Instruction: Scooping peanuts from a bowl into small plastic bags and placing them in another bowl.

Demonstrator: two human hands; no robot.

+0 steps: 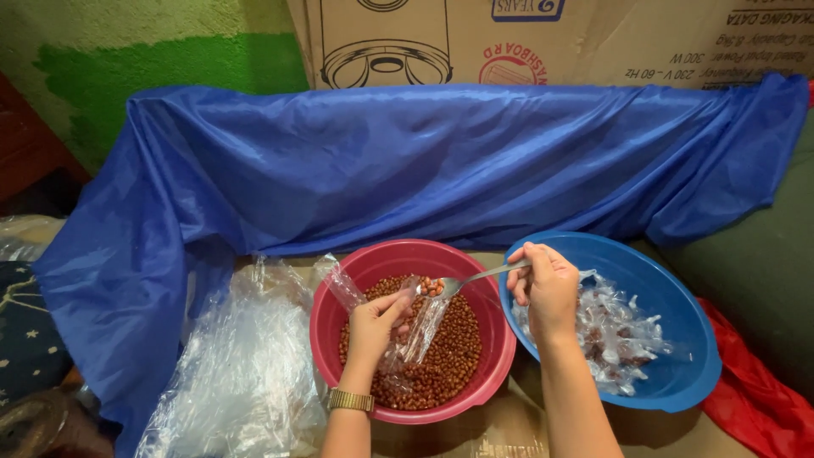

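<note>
The right hand (547,293) is closed in a fist around the end of a metal spoon (471,278), whose handle runs out toward nine o'clock; the spoon's bowl carries a few red-brown peanuts and sits right at the mouth of a small clear plastic bag (417,326). The left hand (373,326), with a gold-coloured watch (351,400) on its wrist, pinches the upper edge of that bag between thumb and fingers, closed on the plastic, so the bag hangs open and slants down toward six o'clock. Bag and spoon tip are both over a red plastic bowl (335,293) that is partly filled with loose peanuts (449,356).

Just beside the red bowl at three o'clock, rims touching or nearly so, stands a blue plastic bowl (678,314); it holds a heap of small tied clear packets of peanuts (615,335), and the right hand hovers over its nine o'clock rim. At nine o'clock of the red bowl lies a loose pile of clear plastic bags (246,373). A blue plastic sheet (424,161) is draped across at twelve o'clock, with a cardboard box (593,42) behind it. A red plastic sheet (755,399) shows at four o'clock of the blue bowl
</note>
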